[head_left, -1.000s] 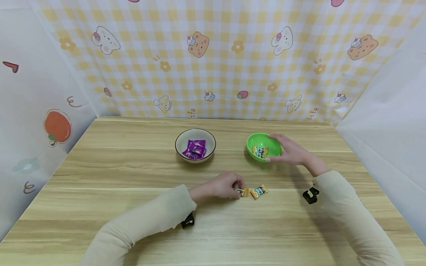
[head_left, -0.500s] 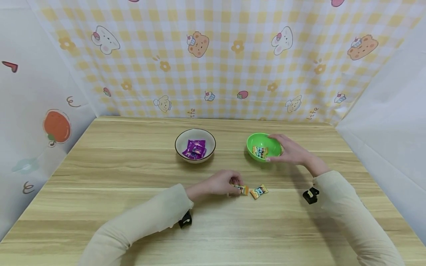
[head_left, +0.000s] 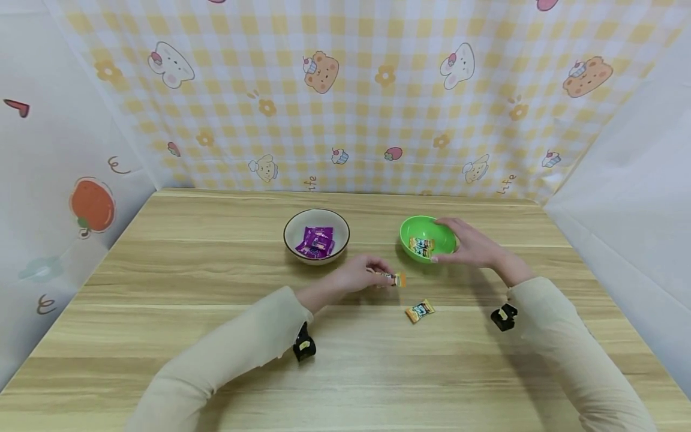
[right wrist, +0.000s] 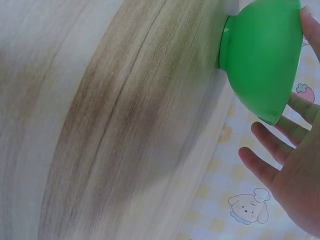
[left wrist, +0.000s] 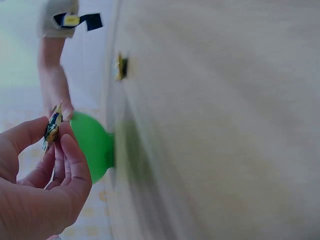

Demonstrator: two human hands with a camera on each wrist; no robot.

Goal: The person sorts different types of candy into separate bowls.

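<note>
My left hand (head_left: 357, 275) pinches a small yellow-wrapped candy (left wrist: 52, 129) between thumb and fingertips, raised off the table and just front-left of the green bowl (head_left: 408, 230). The right hand (head_left: 471, 243) holds that bowl by its right side, thumb at the front and fingers at the back rim. Seen from the right wrist, two of its fingers (right wrist: 270, 142) extend away from the bowl. Inside the bowl lie yellow-wrapped candies (head_left: 421, 246). Another yellow-wrapped candy (head_left: 420, 311) lies on the table in front of the bowl.
A cream bowl (head_left: 292, 231) with a dark rim holds several purple-wrapped candies (head_left: 320, 242), to the left of the green bowl. Both stand on a wood-grain table (head_left: 345, 378). Behind the table hangs a yellow checked curtain (head_left: 356, 120).
My left hand has lifted the pinched candy off the table and carried it away from me toward the green bowl. The right hand and both bowls have stayed put.
</note>
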